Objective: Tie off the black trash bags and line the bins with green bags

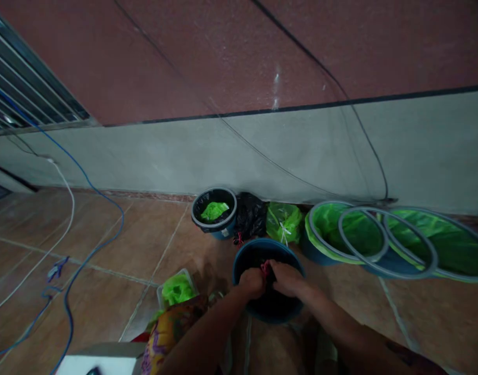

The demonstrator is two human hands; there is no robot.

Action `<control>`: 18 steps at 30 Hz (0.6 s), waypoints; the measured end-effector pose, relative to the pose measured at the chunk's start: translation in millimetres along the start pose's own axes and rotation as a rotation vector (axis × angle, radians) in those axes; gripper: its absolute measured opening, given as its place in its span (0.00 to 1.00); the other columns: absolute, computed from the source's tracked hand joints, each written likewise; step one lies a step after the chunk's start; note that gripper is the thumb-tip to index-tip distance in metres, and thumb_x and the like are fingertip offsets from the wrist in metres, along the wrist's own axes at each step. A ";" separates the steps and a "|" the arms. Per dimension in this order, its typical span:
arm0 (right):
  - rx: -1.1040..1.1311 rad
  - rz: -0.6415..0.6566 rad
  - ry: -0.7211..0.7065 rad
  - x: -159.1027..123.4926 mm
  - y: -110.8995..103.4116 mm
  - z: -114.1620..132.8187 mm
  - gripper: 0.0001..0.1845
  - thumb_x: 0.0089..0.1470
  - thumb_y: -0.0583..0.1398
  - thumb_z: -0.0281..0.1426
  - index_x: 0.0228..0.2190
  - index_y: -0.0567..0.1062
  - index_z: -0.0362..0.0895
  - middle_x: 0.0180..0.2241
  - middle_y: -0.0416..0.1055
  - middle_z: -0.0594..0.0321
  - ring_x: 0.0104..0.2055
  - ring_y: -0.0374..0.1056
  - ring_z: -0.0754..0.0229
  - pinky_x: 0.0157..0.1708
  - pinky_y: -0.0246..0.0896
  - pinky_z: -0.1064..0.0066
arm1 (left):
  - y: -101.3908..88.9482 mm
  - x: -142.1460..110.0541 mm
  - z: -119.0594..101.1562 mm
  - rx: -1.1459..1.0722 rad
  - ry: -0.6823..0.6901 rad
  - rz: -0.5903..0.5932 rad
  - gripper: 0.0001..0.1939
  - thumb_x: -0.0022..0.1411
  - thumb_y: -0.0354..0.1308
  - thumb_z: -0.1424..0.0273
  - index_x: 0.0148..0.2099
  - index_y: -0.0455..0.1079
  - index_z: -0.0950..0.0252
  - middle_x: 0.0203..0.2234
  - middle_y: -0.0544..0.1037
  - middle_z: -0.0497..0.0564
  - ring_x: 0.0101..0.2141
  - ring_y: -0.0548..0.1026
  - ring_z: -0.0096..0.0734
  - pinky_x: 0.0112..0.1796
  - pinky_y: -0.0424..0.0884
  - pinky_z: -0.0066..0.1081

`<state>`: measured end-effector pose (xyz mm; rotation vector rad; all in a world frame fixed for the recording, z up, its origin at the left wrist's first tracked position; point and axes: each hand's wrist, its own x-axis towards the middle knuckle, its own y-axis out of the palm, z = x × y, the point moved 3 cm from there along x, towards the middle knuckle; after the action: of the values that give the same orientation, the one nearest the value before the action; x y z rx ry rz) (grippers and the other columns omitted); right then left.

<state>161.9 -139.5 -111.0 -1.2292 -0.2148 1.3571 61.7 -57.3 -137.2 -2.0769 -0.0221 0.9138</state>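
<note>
A dark blue bin [269,319] stands on the floor in front of me, with both my hands reaching over its mouth. My left hand [252,283] is closed at a red tie string [265,267], which gathers what looks like the neck of a black plastic bag [268,286] in the bin. From the other side, my right hand [286,278] pinches at the same string. The dark inside hides most of the bag, and my fingertips show only partly.
Along the wall stand a small bin with a black liner [214,229], a tied black bag [250,214], a tied green bag [285,223] and green-lined bins [317,250] with a loose grey ring [432,255]. A tub of green bags [177,289] and a blue cable [120,221] lie left.
</note>
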 end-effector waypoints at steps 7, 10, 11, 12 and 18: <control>0.030 -0.070 -0.037 2.0 22.5 -3.5 0.36 0.44 0.62 0.24 0.57 0.70 0.40 0.49 0.77 0.46 0.53 0.72 0.42 0.52 0.65 0.59 | -13.5 -2.1 -4.0 -0.062 -0.055 -0.039 0.20 0.64 0.46 0.71 0.46 0.79 0.69 0.44 0.81 0.65 0.48 0.79 0.49 0.46 0.73 0.37; 0.036 -0.060 -0.056 5.9 30.6 -1.5 0.35 0.47 0.63 0.28 0.58 0.68 0.39 0.51 0.75 0.46 0.53 0.72 0.44 0.53 0.65 0.60 | -19.8 -5.6 -3.5 -0.145 -0.047 -0.069 0.19 0.63 0.46 0.72 0.42 0.79 0.68 0.43 0.82 0.63 0.46 0.79 0.44 0.43 0.72 0.33; 0.045 -0.053 -0.071 7.5 32.0 -0.2 0.34 0.49 0.63 0.29 0.58 0.68 0.39 0.51 0.75 0.46 0.54 0.72 0.45 0.53 0.64 0.61 | -22.1 -6.5 -3.4 -0.176 -0.045 -0.085 0.19 0.63 0.45 0.72 0.40 0.79 0.68 0.42 0.82 0.61 0.44 0.79 0.42 0.43 0.72 0.32; 0.056 -0.045 -0.092 8.9 32.3 1.3 0.31 0.51 0.62 0.30 0.57 0.69 0.38 0.51 0.76 0.46 0.54 0.72 0.46 0.53 0.64 0.62 | -24.6 -7.2 -3.5 -0.211 -0.039 -0.101 0.18 0.63 0.46 0.71 0.39 0.79 0.67 0.40 0.82 0.59 0.42 0.79 0.40 0.41 0.72 0.31; 0.079 -0.054 -0.121 6.0 21.6 8.3 0.17 0.58 0.52 0.25 0.43 0.78 0.35 0.45 0.78 0.42 0.51 0.74 0.48 0.50 0.64 0.63 | -39.7 -6.2 0.0 -0.477 0.018 -0.118 0.15 0.60 0.49 0.70 0.30 0.76 0.65 0.25 0.78 0.48 0.31 0.74 0.31 0.33 0.69 0.27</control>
<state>144.4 -135.7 -126.8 -1.0696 -0.2745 1.3817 68.7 -33.8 -105.5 -2.4890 -0.3826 0.8781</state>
